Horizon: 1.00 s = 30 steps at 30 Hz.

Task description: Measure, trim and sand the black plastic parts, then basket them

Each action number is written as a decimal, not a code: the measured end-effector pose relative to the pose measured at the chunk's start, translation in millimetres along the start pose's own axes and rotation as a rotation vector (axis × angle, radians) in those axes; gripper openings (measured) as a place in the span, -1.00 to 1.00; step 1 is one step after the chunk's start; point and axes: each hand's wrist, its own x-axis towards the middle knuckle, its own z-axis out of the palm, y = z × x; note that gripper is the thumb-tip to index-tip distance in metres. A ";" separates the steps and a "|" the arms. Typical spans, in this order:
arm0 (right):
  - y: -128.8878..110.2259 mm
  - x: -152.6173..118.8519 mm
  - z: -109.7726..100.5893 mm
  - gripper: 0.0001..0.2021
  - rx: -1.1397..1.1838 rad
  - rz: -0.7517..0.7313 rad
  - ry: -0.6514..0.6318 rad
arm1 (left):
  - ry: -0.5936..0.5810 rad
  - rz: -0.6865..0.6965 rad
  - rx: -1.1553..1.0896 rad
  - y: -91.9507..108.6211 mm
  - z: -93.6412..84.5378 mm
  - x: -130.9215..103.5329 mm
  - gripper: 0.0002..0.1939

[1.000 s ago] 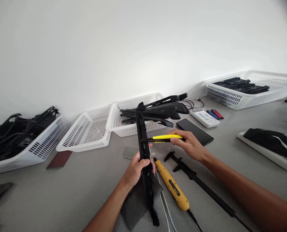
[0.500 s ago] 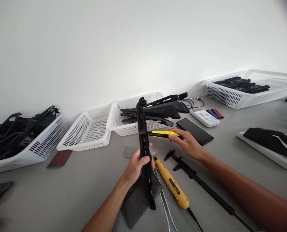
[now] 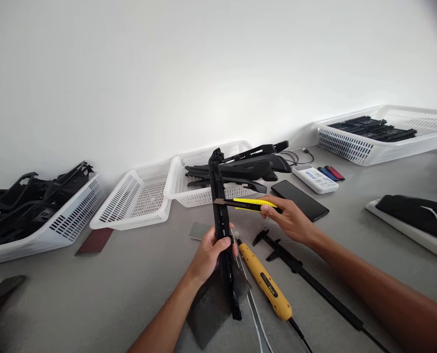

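My left hand [image 3: 213, 250] is wrapped round the lower half of a long, narrow black plastic part [image 3: 219, 215], which stands nearly upright in the picture. In my right hand [image 3: 284, 215] is a yellow and black utility knife [image 3: 253, 204], its blade pointing left. The blade tip lies over the part, above my left hand; whether it touches cannot be made out. Beneath the part's lower end lies a dark grey sheet [image 3: 207, 314]. A yellow corded tool [image 3: 266, 282] rests just right of the part, and a black caliper [image 3: 306, 277] lies beyond it.
Behind the part, a white basket [image 3: 189, 197] holds black plastic pieces. Other white baskets stand at left [image 3: 65, 230], centre left [image 3: 130, 223] and back right [image 3: 350, 149]. A phone [image 3: 301, 200], a white box [image 3: 316, 180] and a brown-red sheet [image 3: 94, 241] lie on the grey table [image 3: 130, 289].
The whole view has shifted slightly, so things appear a little further right. Both hands keep their holds, and the knife blade is still over the black part.
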 end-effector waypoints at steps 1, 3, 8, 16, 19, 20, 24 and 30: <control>-0.8 -0.1 -0.5 -0.52 0.001 -0.002 -0.017 | 0.000 -0.001 -0.001 -0.4 -0.1 0.1 -0.54; -1.5 -0.3 -1.0 -0.53 -0.006 -0.008 -0.044 | 0.003 0.001 0.000 -0.7 -0.3 -0.2 -0.51; 1.6 0.2 1.4 -0.53 -0.021 -0.001 0.000 | -0.044 0.002 0.012 1.7 -1.4 -2.5 -0.36; 4.0 2.6 2.5 -0.44 -0.036 0.027 0.071 | -0.076 -0.030 0.077 2.4 -2.5 -1.8 -0.27; 4.1 2.1 1.0 -0.43 -0.024 0.033 0.102 | -0.055 -0.022 0.088 1.9 -1.6 -1.6 -0.25; 4.1 1.5 0.5 -0.44 -0.009 0.036 0.099 | -0.048 -0.019 0.093 1.8 -1.3 -1.6 -0.25; 3.4 -1.4 0.0 -0.49 0.063 0.052 -0.008 | -0.042 -0.014 0.097 0.8 -1.6 -1.5 -0.25; 2.6 -0.7 2.0 -0.50 0.022 0.037 0.006 | -0.146 -0.039 0.061 1.1 -5.5 -2.4 -0.13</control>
